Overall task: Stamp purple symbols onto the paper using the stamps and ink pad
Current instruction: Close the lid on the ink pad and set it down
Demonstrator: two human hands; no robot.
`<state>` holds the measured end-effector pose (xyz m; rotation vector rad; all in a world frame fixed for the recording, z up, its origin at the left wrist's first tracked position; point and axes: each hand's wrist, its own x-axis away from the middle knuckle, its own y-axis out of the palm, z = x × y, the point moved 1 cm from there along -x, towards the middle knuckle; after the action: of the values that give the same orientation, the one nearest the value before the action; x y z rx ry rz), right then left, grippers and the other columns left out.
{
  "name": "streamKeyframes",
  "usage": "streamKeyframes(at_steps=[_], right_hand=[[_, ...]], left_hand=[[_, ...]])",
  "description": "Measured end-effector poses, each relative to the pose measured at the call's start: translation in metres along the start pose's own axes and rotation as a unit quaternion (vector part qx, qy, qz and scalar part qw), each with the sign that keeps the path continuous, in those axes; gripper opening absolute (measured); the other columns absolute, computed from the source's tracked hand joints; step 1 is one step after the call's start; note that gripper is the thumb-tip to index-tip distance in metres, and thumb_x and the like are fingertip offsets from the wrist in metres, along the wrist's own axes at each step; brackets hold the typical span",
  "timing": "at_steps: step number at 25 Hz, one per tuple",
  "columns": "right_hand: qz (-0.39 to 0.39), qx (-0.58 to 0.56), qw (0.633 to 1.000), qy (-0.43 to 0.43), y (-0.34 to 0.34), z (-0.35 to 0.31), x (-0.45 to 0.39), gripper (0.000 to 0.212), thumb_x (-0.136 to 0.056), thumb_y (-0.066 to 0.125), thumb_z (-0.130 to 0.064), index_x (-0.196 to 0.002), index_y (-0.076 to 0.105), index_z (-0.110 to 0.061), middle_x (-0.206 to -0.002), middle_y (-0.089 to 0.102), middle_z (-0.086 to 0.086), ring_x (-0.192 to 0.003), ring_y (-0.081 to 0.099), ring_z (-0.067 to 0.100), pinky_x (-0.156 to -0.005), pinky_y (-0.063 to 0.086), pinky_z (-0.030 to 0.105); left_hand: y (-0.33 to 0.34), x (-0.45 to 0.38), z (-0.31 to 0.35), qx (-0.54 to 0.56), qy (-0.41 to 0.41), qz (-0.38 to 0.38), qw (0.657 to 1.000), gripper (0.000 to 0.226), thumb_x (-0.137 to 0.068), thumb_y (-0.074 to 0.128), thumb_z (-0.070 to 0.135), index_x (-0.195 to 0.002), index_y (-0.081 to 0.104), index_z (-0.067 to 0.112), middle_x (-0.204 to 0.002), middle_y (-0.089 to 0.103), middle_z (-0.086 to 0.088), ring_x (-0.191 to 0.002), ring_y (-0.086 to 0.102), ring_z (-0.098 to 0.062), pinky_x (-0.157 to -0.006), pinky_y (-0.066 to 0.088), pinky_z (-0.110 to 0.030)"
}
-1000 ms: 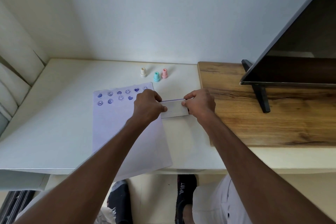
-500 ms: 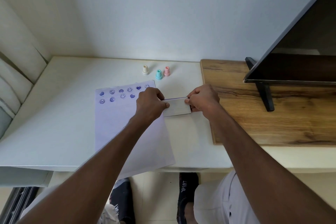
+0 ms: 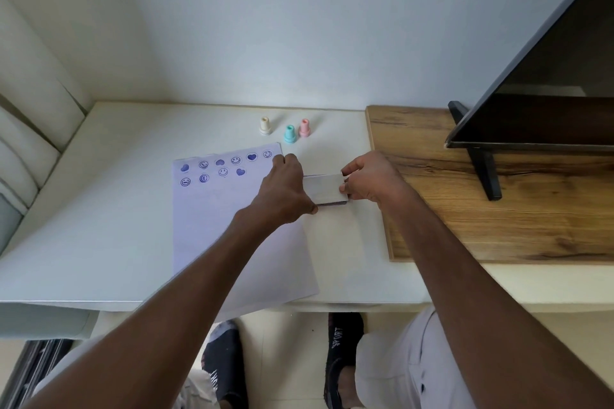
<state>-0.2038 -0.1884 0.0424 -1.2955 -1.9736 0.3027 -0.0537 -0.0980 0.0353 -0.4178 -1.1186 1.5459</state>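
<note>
A white sheet of paper (image 3: 232, 229) lies on the white table (image 3: 99, 209), with two rows of purple hearts and smiley faces along its far edge. The white ink pad case (image 3: 327, 189) sits just right of the paper. My left hand (image 3: 285, 189) grips its left side and my right hand (image 3: 368, 179) pinches its right edge. The lid looks down, with a dark strip showing along its near edge. Three small stamps stand behind: a cream stamp (image 3: 264, 125), a teal stamp (image 3: 290, 133) and a pink stamp (image 3: 304, 128).
A wooden board (image 3: 465, 219) covers the table's right part and carries a dark screen (image 3: 548, 93) on a black foot (image 3: 481, 173). The wall stands close behind the stamps. A cushioned seat back (image 3: 23, 149) is at the left. My feet show below the table edge.
Both hands have stayed on the ink pad case. My right hand's fingers have shifted along the right edge, and the lid now lies flatter over the base.
</note>
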Motion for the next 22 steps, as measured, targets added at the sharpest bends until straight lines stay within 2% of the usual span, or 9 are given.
streamKeyframes(at_steps=[3, 8, 11, 13, 16, 18, 20, 22], right_hand=[[-0.009, -0.026, 1.0, 0.009, -0.002, 0.002, 0.0, 0.03, -0.08, 0.079, 0.014, -0.072, 0.069, -0.013, -0.099, 0.075, 0.019, -0.089, 0.077, 0.031, -0.069, 0.066, 0.036], [-0.007, -0.001, 1.0, 0.009, 0.003, 0.002, -0.003, 0.025, -0.073, 0.082, 0.016, -0.07, 0.07, -0.006, -0.092, 0.075, 0.023, -0.085, 0.078, 0.037, -0.08, 0.067, 0.047], [0.011, 0.027, 1.0, 0.007, 0.005, 0.003, -0.006, 0.023, -0.073, 0.085, 0.011, -0.073, 0.073, -0.008, -0.088, 0.077, 0.02, -0.077, 0.079, 0.032, -0.076, 0.068, 0.044], [0.021, 0.033, 0.999, 0.006, 0.006, 0.003, -0.008, 0.023, -0.075, 0.084, 0.01, -0.073, 0.073, -0.01, -0.087, 0.077, 0.018, -0.075, 0.079, 0.029, -0.073, 0.068, 0.042], [0.032, 0.08, 0.996, -0.006, 0.009, 0.001, -0.008, 0.019, -0.075, 0.084, 0.005, -0.086, 0.078, -0.009, -0.094, 0.076, 0.017, -0.085, 0.078, 0.032, -0.079, 0.067, 0.043], [0.046, 0.136, 0.989, -0.03, 0.012, 0.0, -0.005, 0.034, -0.075, 0.081, 0.001, -0.105, 0.076, -0.013, -0.105, 0.072, 0.015, -0.094, 0.075, 0.033, -0.084, 0.065, 0.044], [0.054, 0.179, 0.978, -0.087, 0.013, -0.002, 0.0, 0.048, -0.076, 0.079, -0.004, -0.119, 0.071, -0.022, -0.12, 0.068, 0.011, -0.106, 0.069, 0.029, -0.086, 0.062, 0.039], [0.023, 0.222, 0.959, -0.173, 0.016, -0.004, 0.007, 0.051, -0.075, 0.087, -0.013, -0.121, 0.07, -0.028, -0.131, 0.062, 0.002, -0.115, 0.062, 0.024, -0.084, 0.054, 0.033]], left_hand=[[-0.002, 0.0, -0.002, 0.009, 0.006, 0.008, 1.0, 0.085, -0.066, 0.096, 0.026, -0.133, 0.046, 0.007, -0.132, 0.047, -0.011, -0.112, 0.053, -0.031, -0.092, 0.053, -0.041], [0.0, 0.004, -0.004, 0.015, 0.002, 0.01, 1.0, 0.081, -0.066, 0.096, 0.02, -0.13, 0.047, 0.006, -0.13, 0.046, -0.012, -0.111, 0.055, -0.034, -0.086, 0.047, -0.037], [-0.001, 0.003, -0.006, 0.012, 0.005, 0.02, 1.0, 0.081, -0.064, 0.097, 0.02, -0.128, 0.049, 0.005, -0.128, 0.05, -0.012, -0.112, 0.054, -0.033, -0.09, 0.046, -0.038], [-0.001, 0.003, -0.007, 0.007, 0.012, 0.023, 1.0, 0.079, -0.064, 0.097, 0.022, -0.126, 0.05, 0.005, -0.126, 0.051, -0.012, -0.111, 0.054, -0.033, -0.087, 0.045, -0.037], [0.002, 0.002, -0.009, -0.011, 0.027, 0.031, 0.999, 0.071, -0.063, 0.097, 0.023, -0.118, 0.056, 0.006, -0.119, 0.052, -0.012, -0.105, 0.056, -0.034, -0.08, 0.045, -0.037], [0.002, 0.002, -0.009, -0.023, 0.035, 0.041, 0.998, 0.067, -0.062, 0.098, 0.022, -0.115, 0.06, 0.008, -0.117, 0.052, -0.011, -0.101, 0.058, -0.036, -0.081, 0.051, -0.04], [0.001, 0.002, -0.01, -0.025, 0.037, 0.047, 0.998, 0.066, -0.062, 0.098, 0.022, -0.116, 0.063, 0.01, -0.115, 0.052, -0.01, -0.098, 0.059, -0.035, -0.079, 0.052, -0.039], [0.0, 0.002, -0.011, -0.024, 0.042, 0.046, 0.998, 0.066, -0.061, 0.098, 0.025, -0.115, 0.065, 0.011, -0.112, 0.055, -0.008, -0.097, 0.058, -0.031, -0.074, 0.043, -0.034]])
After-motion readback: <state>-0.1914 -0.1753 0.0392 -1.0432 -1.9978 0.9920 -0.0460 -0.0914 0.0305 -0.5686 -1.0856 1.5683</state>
